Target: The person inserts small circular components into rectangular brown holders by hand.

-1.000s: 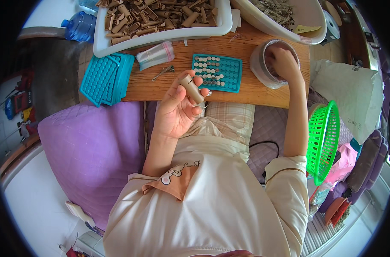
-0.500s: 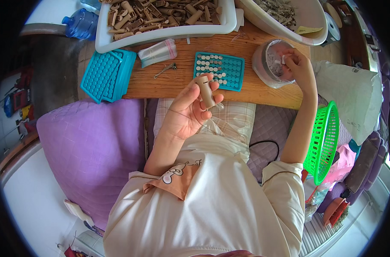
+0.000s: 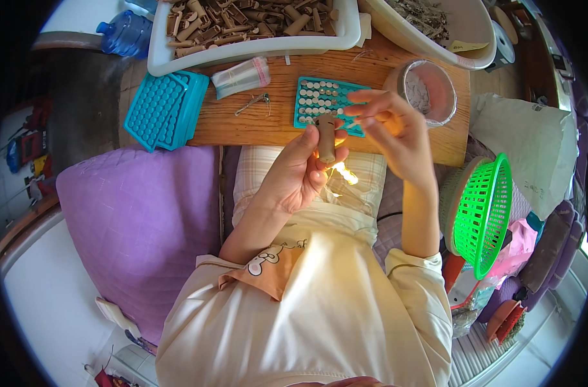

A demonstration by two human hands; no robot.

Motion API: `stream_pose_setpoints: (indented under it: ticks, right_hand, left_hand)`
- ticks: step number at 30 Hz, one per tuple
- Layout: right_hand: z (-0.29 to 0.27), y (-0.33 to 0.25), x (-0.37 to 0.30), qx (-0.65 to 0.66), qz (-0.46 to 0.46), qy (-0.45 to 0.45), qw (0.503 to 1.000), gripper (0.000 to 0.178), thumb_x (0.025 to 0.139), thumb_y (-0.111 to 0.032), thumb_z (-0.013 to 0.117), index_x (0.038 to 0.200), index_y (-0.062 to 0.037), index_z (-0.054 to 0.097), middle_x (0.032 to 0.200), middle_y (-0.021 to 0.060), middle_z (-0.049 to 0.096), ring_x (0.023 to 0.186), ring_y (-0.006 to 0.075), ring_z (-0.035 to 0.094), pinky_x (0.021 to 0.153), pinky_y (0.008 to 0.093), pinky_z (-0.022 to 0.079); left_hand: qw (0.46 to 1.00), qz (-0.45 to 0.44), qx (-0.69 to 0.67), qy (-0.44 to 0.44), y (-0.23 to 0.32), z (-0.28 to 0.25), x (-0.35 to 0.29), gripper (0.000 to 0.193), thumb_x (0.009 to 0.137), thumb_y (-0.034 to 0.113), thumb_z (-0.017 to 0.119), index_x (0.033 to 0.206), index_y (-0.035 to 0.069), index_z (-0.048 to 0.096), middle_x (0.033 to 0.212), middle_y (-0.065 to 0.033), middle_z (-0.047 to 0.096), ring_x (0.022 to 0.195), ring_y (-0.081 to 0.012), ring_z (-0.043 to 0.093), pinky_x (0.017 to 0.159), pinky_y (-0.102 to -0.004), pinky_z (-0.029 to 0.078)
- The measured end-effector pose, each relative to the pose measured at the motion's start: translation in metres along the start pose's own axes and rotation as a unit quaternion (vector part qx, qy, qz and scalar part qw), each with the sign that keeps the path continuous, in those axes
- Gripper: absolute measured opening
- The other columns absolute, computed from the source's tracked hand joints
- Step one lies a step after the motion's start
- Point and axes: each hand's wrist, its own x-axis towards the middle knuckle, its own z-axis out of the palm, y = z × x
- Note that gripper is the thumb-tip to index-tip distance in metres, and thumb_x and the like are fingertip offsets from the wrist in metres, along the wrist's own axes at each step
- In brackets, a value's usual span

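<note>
The left hand [image 3: 300, 177] is clamped on a small brown tube [image 3: 325, 137], held upright. The right hand [image 3: 397, 138], fingers pinched, sits at its three o'clock. Keep the tube steady. The teal tray [image 3: 326, 103] lies beyond on the surface [image 3: 255, 126].

Tan cylinder held upright above the surface's near edge

The short tan cylinder [image 3: 325, 137], cork-like and stubby, stands roughly upright in the left hand [image 3: 298, 175], pinched between thumb and fingers. The right hand [image 3: 397, 138] hovers just beside its top, fingertips close; whether they hold anything cannot be told.
</note>
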Motion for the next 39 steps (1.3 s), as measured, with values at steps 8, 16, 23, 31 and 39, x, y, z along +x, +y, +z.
stream_pose_setpoints:
  ticks: [8, 16, 23, 31, 39]
  right_hand:
    - [0.021, -0.003, -0.005, -0.072, -0.007, 0.057, 0.996, 0.004, 0.074, 0.006, 0.052, 0.077, 0.0036, 0.049, 0.094, 0.0142, 0.058, 0.082, 0.0195, 0.061, 0.062, 0.0268, 0.052]
    - [0.020, -0.003, -0.008, -0.247, -0.075, 0.007, 0.966, 0.005, 0.072, 0.002, 0.054, 0.076, 0.0017, 0.051, 0.083, 0.0122, 0.060, 0.065, 0.0224, 0.060, 0.057, 0.0269, 0.048]
    - [0.010, 0.008, -0.010, -0.198, 0.005, -0.033, 0.980, 0.005, 0.071, 0.004, 0.056, 0.073, 0.0026, 0.052, 0.082, 0.0106, 0.060, 0.063, 0.0216, 0.058, 0.057, 0.0266, 0.048]
    - [-0.002, 0.005, -0.011, -0.219, -0.090, -0.106, 0.966, 0.011, 0.064, 0.005, 0.061, 0.069, 0.0003, 0.053, 0.091, 0.0086, 0.058, 0.078, 0.0211, 0.058, 0.064, 0.0281, 0.048]
    - [-0.005, 0.012, -0.029, 0.049, 0.050, 0.090, 0.993, 0.013, 0.079, -0.007, 0.057, 0.089, -0.0012, 0.051, 0.090, 0.0066, 0.054, 0.081, 0.0157, 0.054, 0.071, 0.0249, 0.043]
  left_hand:
    - [0.996, 0.015, 0.091, -0.006, -0.003, 0.002, -0.003, 0.043, 0.080, 0.035, 0.055, 0.112, 0.008, 0.045, 0.094, -0.0044, 0.059, 0.076, -0.0133, 0.062, 0.035, -0.0119, 0.039]
    - [0.982, 0.056, 0.183, 0.005, -0.008, 0.000, -0.002, 0.040, 0.083, 0.034, 0.051, 0.110, 0.004, 0.045, 0.091, -0.0042, 0.058, 0.074, -0.0125, 0.062, 0.033, -0.0115, 0.035]
    - [0.942, 0.070, 0.326, 0.027, -0.009, 0.001, -0.005, 0.042, 0.087, 0.029, 0.047, 0.117, -0.001, 0.040, 0.094, -0.0052, 0.056, 0.072, -0.0109, 0.061, 0.032, -0.0126, 0.032]
    - [0.884, 0.085, 0.459, 0.038, -0.005, 0.011, -0.009, 0.039, 0.087, 0.019, 0.049, 0.119, 0.000, 0.039, 0.093, -0.0033, 0.056, 0.073, -0.0099, 0.060, 0.040, -0.0145, 0.038]
    - [0.715, 0.338, 0.610, -0.036, -0.007, 0.014, -0.010, 0.026, 0.078, 0.005, 0.058, 0.103, 0.008, 0.053, 0.108, -0.0057, 0.047, 0.092, -0.0124, 0.049, 0.070, -0.0213, 0.044]
